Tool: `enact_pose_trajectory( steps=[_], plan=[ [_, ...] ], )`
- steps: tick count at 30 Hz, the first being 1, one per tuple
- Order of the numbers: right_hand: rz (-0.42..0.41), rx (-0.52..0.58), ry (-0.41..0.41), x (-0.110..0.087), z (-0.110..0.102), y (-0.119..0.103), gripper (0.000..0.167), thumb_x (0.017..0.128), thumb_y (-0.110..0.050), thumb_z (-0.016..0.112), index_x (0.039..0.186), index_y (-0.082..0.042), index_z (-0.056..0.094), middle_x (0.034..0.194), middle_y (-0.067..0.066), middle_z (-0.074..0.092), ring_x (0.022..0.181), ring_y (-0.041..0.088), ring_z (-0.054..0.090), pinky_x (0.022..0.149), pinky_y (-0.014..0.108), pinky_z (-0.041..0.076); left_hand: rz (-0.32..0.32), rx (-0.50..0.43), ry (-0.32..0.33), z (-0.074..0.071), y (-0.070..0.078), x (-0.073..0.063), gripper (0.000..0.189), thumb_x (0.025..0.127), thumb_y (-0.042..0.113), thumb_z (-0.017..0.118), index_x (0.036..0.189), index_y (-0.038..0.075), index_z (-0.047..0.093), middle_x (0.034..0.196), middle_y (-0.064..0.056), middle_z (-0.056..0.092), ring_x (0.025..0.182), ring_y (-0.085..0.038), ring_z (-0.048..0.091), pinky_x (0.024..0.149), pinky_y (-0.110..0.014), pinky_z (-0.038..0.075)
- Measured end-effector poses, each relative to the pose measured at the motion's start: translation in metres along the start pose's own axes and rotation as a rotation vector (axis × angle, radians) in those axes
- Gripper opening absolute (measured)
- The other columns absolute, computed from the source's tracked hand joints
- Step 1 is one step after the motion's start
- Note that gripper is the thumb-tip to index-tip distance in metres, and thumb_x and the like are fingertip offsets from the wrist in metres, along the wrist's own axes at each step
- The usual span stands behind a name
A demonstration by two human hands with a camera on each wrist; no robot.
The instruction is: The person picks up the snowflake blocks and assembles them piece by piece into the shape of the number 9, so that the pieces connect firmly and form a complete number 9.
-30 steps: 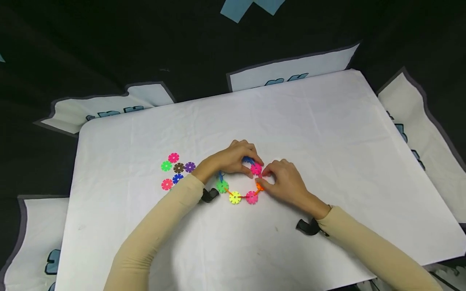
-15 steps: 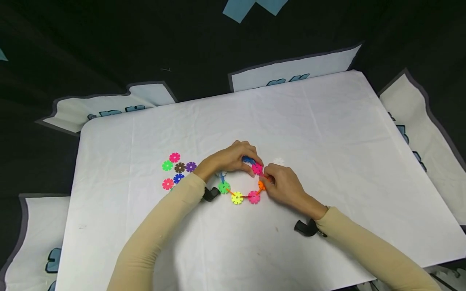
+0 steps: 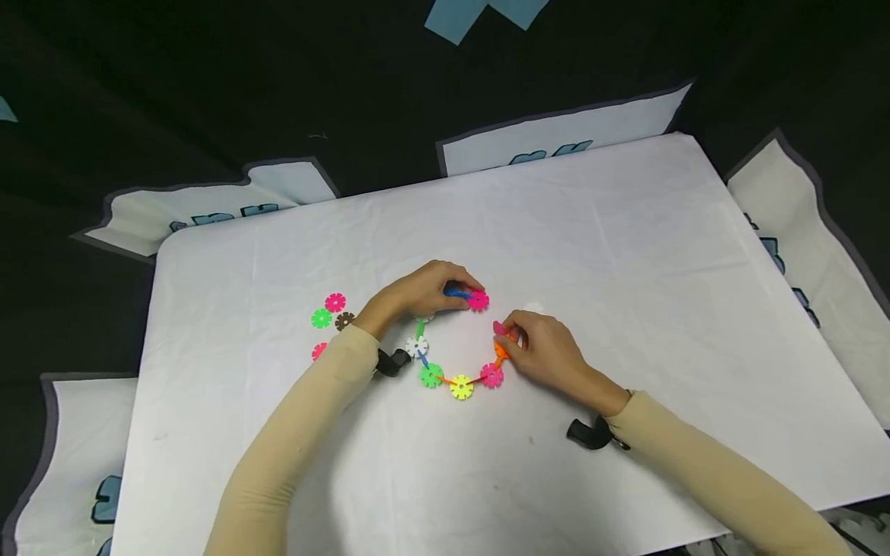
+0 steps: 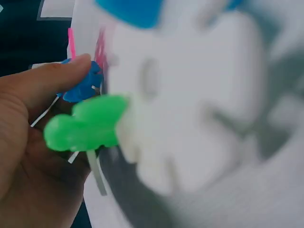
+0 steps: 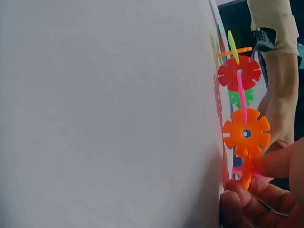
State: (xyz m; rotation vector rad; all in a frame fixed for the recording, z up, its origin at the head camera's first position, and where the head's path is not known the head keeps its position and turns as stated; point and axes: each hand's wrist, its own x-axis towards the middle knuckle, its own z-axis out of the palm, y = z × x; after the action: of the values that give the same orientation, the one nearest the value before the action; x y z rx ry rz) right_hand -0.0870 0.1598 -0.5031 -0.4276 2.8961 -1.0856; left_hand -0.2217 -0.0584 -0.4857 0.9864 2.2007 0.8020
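A chain of notched plastic discs [image 3: 431,376] is curving into a ring near the middle of a white-covered counter [image 3: 626,270], with a gap showing between 1 and 2 o'clock. At the ring's 12 o'clock, the left hand [image 3: 427,290] is pinching a blue disc [image 4: 85,85]; a pink disc [image 3: 478,300] is jutting from it toward the gap. At 3 o'clock, the right hand [image 3: 548,351] is gripping an orange disc [image 5: 246,172] edge-on between thumb and fingers. A yellow disc [image 3: 462,388] is sitting at 6 o'clock. Toward 9 o'clock, outside the ring, loose discs [image 3: 321,318] are lying near the left sleeve [image 3: 299,432], which is partly covering one.
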Motion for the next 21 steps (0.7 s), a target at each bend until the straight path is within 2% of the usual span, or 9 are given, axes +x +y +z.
enact_pose_trajectory(
  steps=[5, 17, 21],
  plan=[
    [-0.001, 0.006, 0.000, 0.007, -0.002, 0.000, 0.007, 0.086, -0.018, 0.074, 0.089, -0.013, 0.071, 0.070, -0.005, 0.061, 0.058, 0.008, 0.046, 0.054, 0.024, 0.039, 0.024, -0.056, 0.017, 0.005, 0.004, -0.001, 0.031, 0.090, 0.014, 0.071, 0.121, 0.012, 0.070, 0.120, -0.002, 0.069, 0.107, -0.014, 0.062, 0.099, -0.030, 0.048],
    [-0.034, 0.009, 0.041, 0.012, 0.003, 0.001, 0.007, 0.085, -0.011, 0.073, 0.080, -0.011, 0.067, 0.065, -0.003, 0.054, 0.055, 0.009, 0.044, 0.050, 0.024, 0.035, 0.062, -0.063, 0.046, 0.019, 0.013, -0.002, 0.031, 0.087, 0.016, 0.076, 0.116, 0.008, 0.072, 0.113, -0.004, 0.073, 0.097, -0.011, 0.066, 0.088, -0.023, 0.053],
    [-0.036, 0.026, 0.051, 0.012, 0.004, 0.000, 0.011, 0.084, -0.009, 0.072, 0.077, -0.009, 0.064, 0.064, -0.002, 0.054, 0.054, 0.009, 0.043, 0.050, 0.024, 0.034, 0.083, -0.050, 0.047, 0.018, 0.018, -0.003, 0.030, 0.086, 0.017, 0.077, 0.114, 0.007, 0.073, 0.110, -0.004, 0.074, 0.095, -0.009, 0.067, 0.086, -0.020, 0.053]
  ],
)
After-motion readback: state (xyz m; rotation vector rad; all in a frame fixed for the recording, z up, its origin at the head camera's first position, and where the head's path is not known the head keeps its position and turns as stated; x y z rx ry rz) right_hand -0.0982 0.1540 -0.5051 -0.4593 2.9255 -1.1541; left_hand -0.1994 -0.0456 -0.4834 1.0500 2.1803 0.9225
